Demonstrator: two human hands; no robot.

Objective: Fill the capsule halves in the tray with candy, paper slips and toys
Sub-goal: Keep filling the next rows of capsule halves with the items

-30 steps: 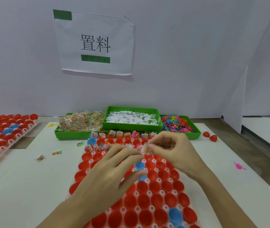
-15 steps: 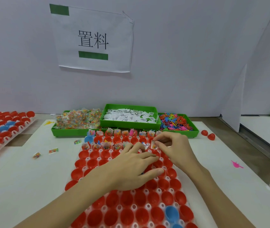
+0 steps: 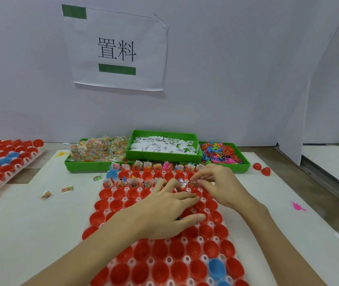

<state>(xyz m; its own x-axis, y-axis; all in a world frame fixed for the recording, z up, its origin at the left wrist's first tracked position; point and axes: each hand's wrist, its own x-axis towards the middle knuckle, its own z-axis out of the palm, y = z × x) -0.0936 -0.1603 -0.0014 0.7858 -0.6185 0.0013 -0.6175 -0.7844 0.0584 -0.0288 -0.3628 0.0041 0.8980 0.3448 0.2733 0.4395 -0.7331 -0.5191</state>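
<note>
Capsule halves (image 3: 121,194) lie under both hands, right fingers (image 3: 197,179) pinching something small, left fingers (image 3: 185,196) spread flat.

A white plastic tray (image 3: 187,260) of red capsule halves (image 3: 160,272), with a few blue capsule halves (image 3: 216,268) among them, lies on the white bench (image 3: 19,234). The left hand (image 3: 164,213) rests palm-down on the tray with its fingers spread over the cups. The right hand (image 3: 220,184) pinches a small clear candy packet (image 3: 193,183) at a cup in the third row. The far rows hold packets and slips. Behind the tray stand three green plastic bins: wrapped candy (image 3: 98,149), white paper slips (image 3: 164,145) and colourful plastic toys (image 3: 220,153). A pink toy (image 3: 297,206) lies at right; a printed paper sign (image 3: 117,50) hangs on the wall.
</note>
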